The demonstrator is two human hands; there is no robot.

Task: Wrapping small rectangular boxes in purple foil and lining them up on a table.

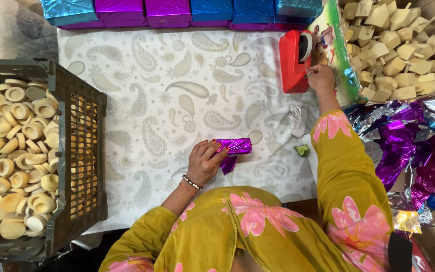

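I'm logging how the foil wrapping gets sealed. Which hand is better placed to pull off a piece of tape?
The right hand: it rests at the red plastic tape dispenser, fingers by the roll. The left hand is pinning the small purple foil-wrapped parcel on the paisley cloth.

I note the wrapped packet lying on the table cloth near the front edge, under the left hand. The right hand sits further back and to the right, touching the tape dispenser. A crate of round pieces stands at the left edge; a box of wooden blocks stands at the far right. Wrapped boxes line the back edge (one row, side by side). Loose foil sheets lie right, in front of the blocks.
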